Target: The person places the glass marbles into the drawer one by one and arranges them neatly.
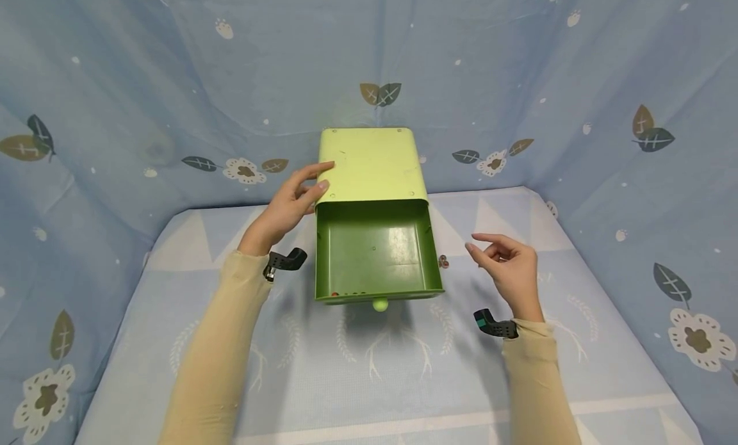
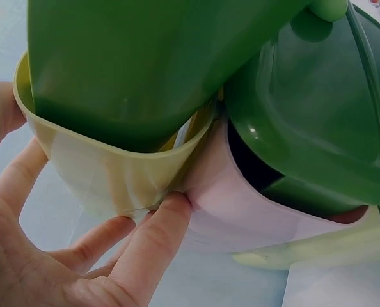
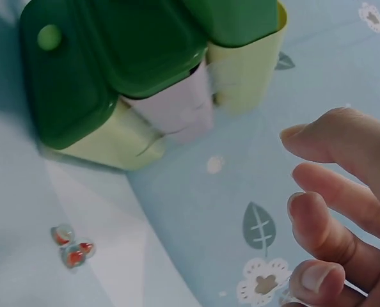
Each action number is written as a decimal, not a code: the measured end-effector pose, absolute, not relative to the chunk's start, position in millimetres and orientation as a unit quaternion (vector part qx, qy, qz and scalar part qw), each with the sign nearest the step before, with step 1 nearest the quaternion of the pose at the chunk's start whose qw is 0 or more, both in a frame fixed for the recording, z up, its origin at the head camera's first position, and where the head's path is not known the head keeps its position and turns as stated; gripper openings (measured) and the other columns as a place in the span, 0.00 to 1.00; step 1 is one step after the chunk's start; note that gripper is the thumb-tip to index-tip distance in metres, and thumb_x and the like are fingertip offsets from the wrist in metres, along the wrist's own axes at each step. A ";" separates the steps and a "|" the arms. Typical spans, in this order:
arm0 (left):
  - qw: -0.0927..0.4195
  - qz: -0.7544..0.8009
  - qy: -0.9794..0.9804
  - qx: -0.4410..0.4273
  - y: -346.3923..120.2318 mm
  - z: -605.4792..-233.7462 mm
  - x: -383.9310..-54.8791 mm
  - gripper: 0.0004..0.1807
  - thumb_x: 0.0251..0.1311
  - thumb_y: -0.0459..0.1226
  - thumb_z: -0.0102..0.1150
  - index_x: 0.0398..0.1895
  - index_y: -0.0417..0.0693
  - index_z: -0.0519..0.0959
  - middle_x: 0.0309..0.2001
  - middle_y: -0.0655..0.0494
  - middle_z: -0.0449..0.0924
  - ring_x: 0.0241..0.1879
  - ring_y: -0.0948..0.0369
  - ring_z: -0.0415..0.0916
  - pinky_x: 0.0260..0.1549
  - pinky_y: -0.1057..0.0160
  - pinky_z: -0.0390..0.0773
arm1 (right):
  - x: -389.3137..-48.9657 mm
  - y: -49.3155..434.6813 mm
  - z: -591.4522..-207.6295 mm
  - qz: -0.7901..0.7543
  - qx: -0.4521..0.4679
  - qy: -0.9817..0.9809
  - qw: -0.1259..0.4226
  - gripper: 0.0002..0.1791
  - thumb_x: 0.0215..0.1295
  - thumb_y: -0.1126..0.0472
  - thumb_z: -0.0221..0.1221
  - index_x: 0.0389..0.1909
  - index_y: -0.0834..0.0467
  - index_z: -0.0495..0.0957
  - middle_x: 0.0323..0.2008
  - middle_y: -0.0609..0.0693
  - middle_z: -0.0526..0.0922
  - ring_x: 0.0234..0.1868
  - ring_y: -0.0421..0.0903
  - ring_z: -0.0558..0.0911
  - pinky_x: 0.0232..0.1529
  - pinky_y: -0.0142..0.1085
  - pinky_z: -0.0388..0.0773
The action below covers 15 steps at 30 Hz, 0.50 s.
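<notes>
Green drawer (image 1: 375,253) stands pulled out of its light-green casing (image 1: 371,163), between both hands. Left hand (image 1: 291,202) rests straight fingers against the casing's side. Right hand (image 1: 510,266) hovers apart, loosely spread, holding nothing.

- The left hand (image 1: 286,205) reaches forward, fingers straight and slightly spread, palm turned inward.
- The right hand (image 1: 510,267) hovers apart, fingers loosely curled and holding nothing (thumb and forefinger extended).
- Both forearms wear beige sleeves, each with a black wrist mount.
</notes>
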<state>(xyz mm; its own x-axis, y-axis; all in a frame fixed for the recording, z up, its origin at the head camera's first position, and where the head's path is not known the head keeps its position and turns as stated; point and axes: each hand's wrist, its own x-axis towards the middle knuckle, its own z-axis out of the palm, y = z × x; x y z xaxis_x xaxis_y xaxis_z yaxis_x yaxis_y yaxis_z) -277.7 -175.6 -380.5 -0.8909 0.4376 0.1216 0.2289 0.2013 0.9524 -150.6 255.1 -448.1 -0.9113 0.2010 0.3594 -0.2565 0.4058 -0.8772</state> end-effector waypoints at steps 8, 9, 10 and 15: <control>0.089 0.592 0.772 0.213 -175.8 -381.0 -278.8 0.28 0.86 0.52 0.53 0.85 0.70 0.67 0.83 0.52 0.53 0.70 0.46 0.67 0.71 0.32 0.68 | -150.1 253.9 -465.3 0.545 0.006 -0.814 0.201 0.13 0.70 0.58 0.77 0.51 0.56 0.93 0.24 0.59 0.85 0.23 0.57 0.77 0.22 0.35 0.67; 0.089 0.592 0.772 0.212 -175.7 -381.0 -278.7 0.28 0.86 0.52 0.53 0.85 0.69 0.67 0.83 0.52 0.53 0.70 0.46 0.67 0.71 0.32 0.67 | -150.2 253.7 -467.3 0.545 0.005 -0.814 0.199 0.13 0.69 0.58 0.77 0.51 0.58 0.93 0.24 0.60 0.84 0.23 0.56 0.77 0.21 0.35 0.66; 0.089 0.592 0.772 0.212 -175.6 -381.0 -278.6 0.29 0.86 0.52 0.53 0.85 0.69 0.67 0.83 0.51 0.53 0.71 0.46 0.67 0.71 0.32 0.67 | -150.4 253.6 -469.6 0.547 0.003 -0.814 0.197 0.13 0.69 0.59 0.78 0.51 0.59 0.93 0.24 0.60 0.84 0.22 0.55 0.78 0.21 0.35 0.66; 0.088 0.591 0.773 0.213 -174.7 -381.5 -278.3 0.29 0.86 0.52 0.53 0.85 0.69 0.67 0.83 0.51 0.53 0.71 0.45 0.67 0.72 0.31 0.67 | -151.0 252.2 -481.5 0.550 -0.019 -0.816 0.179 0.15 0.68 0.60 0.78 0.52 0.62 0.92 0.25 0.62 0.85 0.20 0.48 0.76 0.20 0.32 0.64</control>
<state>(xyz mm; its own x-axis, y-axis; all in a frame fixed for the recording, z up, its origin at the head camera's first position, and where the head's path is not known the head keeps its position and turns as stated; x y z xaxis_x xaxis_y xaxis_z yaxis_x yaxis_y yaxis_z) -278.3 -174.7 -381.5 -0.8937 0.4335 0.1157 0.2250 0.2100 0.9515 -151.0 252.2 -481.5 -0.9352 0.2273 0.2717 -0.1665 0.3949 -0.9035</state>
